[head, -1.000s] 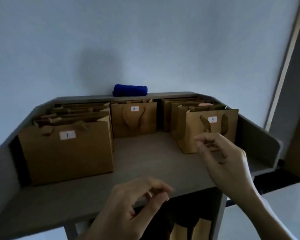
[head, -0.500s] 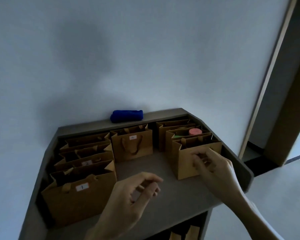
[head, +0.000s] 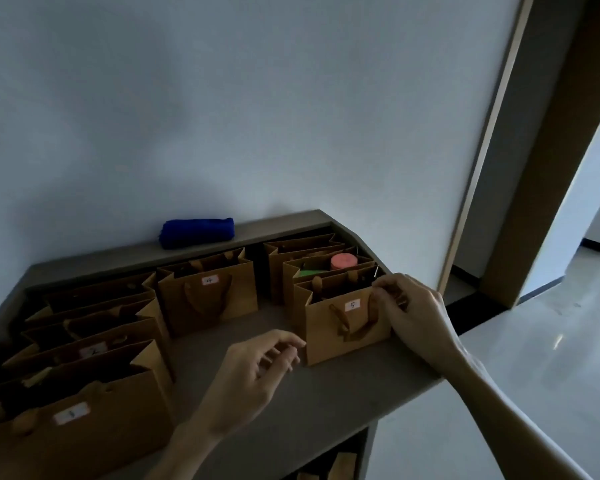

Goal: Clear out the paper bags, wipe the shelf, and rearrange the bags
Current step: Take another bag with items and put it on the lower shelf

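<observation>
Bag 5 [head: 347, 323], near right on the shelf [head: 326, 403], has its right top corner pinched by the right hand [head: 416, 313], so the loosely curled, empty left hand [head: 253, 372] should probably steady its left edge before lifting straight up.

stood upright on the grey shelf [head: 343, 386]: brown paper bags with ribbon handles, bag 5 [head: 347, 323] front right, bag 4 [head: 210, 299] mid-back, bags 1 [head: 73, 434] and 2 [head: 94, 351] left; folded blue cloth [head: 197, 232] on the back ledge.
</observation>
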The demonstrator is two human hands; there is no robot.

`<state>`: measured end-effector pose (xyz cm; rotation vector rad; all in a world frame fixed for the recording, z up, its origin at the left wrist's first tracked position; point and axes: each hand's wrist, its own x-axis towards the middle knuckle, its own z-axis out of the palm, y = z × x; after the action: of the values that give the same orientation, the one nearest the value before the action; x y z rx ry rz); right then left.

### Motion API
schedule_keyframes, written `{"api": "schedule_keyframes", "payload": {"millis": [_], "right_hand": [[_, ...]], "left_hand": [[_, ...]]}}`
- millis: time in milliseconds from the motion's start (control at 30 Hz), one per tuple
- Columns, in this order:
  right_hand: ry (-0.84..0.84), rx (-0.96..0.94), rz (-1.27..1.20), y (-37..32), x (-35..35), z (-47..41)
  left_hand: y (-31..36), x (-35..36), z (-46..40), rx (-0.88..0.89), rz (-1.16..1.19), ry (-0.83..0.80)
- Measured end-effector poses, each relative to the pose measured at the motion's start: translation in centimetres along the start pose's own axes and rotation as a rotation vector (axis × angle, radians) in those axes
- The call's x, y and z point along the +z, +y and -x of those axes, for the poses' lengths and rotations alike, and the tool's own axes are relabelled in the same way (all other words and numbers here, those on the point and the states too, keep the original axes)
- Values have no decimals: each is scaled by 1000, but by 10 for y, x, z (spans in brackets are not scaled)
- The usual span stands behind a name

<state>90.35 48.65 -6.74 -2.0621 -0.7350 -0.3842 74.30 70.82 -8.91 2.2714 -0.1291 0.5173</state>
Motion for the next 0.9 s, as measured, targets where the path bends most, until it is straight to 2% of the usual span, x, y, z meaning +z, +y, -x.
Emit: {"api": "schedule_keyframes", "payload": {"millis": [133,300,400,533,733,900], "right_hand": [[-158,-11,165,35,12,-41],[-446,-136,449,60,25,-75],[-569,-203,472,69,29,-88],[-595,-252,371,77,31,-96],[-597,-212,205,71,31,-103],[-607,-208,113,68,37,-100]], "left_hand": [[-20,19,-29,-52,-19,32],[-41,38,-60,-92,-70,152],[-54,48,-73,-104,-101,154],[-60,57,-81,-181,-81,159],[-66,49,-91,-291,123,166],[-72,40,-88,-323,181,171]]}}
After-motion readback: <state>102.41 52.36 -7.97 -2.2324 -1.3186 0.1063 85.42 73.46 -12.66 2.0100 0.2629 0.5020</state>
